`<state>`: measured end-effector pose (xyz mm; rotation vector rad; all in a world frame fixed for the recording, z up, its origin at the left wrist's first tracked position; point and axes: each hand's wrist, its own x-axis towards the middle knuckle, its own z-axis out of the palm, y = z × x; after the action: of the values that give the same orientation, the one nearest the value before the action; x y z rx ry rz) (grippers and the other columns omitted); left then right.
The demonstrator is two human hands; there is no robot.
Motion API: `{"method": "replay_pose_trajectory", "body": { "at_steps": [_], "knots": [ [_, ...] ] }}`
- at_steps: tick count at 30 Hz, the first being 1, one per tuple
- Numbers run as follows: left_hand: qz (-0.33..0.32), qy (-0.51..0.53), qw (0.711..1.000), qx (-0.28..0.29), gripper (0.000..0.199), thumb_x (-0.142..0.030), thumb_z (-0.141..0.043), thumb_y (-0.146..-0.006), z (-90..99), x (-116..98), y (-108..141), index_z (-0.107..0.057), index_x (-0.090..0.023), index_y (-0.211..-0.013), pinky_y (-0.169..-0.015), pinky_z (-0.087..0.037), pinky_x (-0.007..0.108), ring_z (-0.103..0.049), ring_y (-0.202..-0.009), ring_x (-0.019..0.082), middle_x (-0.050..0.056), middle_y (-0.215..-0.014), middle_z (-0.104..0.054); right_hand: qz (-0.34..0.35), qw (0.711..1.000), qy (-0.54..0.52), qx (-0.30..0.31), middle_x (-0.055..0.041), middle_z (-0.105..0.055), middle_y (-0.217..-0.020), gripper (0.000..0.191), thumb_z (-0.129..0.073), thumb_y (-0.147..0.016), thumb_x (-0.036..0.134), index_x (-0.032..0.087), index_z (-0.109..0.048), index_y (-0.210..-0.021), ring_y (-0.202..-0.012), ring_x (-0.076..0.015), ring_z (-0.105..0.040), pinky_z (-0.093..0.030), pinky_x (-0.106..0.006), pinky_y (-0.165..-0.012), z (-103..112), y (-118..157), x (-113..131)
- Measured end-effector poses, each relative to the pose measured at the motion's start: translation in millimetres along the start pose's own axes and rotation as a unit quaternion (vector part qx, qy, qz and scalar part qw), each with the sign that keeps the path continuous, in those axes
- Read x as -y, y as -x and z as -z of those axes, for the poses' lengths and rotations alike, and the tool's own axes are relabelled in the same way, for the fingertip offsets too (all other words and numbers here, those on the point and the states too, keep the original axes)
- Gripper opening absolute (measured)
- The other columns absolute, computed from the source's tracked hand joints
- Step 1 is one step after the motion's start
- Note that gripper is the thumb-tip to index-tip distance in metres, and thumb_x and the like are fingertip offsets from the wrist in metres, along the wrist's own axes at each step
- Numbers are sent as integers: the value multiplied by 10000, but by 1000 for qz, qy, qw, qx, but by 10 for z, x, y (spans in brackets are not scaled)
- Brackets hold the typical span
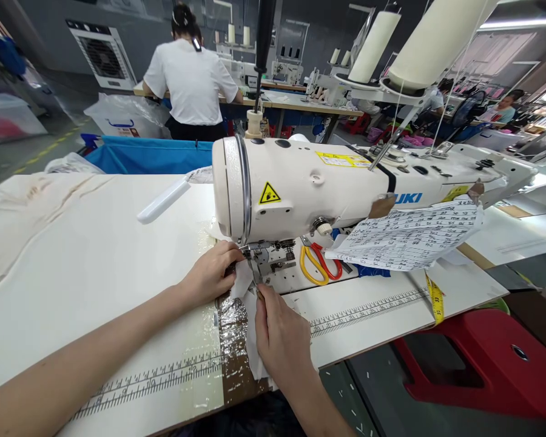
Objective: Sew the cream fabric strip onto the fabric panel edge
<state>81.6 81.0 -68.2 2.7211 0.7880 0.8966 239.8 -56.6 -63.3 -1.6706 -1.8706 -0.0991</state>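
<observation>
From where I'm standing, both hands sit close in under the needle end. The left hand [215, 272] comes in from about eight o'clock, thumb and fingers drawn together on the upper edge of a white cloth [241, 280]. The right hand [282, 334] comes up from five o'clock, fingers curled; a slim metal piece [255, 272] meets its fingertips, though I can't tell whether it's gripped or how tightly those fingers are closed.

The cloth lies between the two, its long axis running roughly from twelve toward six, trailing down beside the right hand. At its upper end the left hand is nearer; lower down, the right.

The sewing machine [277, 182] looms from twelve round to two. Scissors [316, 264] rest at two o'clock, near the right hand, and a tape measure [435, 300] hangs over the surface's [373, 328] edge at three.
</observation>
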Motion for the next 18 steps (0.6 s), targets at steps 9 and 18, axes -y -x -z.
{"method": "replay_pose_trajectory", "body": {
  "at_steps": [9, 18],
  "knots": [
    [25, 34, 999, -3, 127, -109, -448, -911, 29, 22, 6, -520, -187, -840, -598, -461, 245, -546, -701, 146, 5, -758, -542, -15, 1000, -2, 0, -69, -778, -888, 315, -376, -969, 130, 111, -653, -1119, -637, -173, -722, -463, -262, -493, 0, -11, -6],
    [-59, -13, 998, -8, 188, -104, -414, -940, 21, 13, 7, -584, -173, -898, -722, -540, 329, -573, -832, 187, 71, -899, -643, -16, 1000, 21, -1, -91, -779, -900, 327, -368, -969, 122, 104, -655, -1123, -634, -179, -728, -493, -260, -478, -48, -40, 18]
  ]
}}
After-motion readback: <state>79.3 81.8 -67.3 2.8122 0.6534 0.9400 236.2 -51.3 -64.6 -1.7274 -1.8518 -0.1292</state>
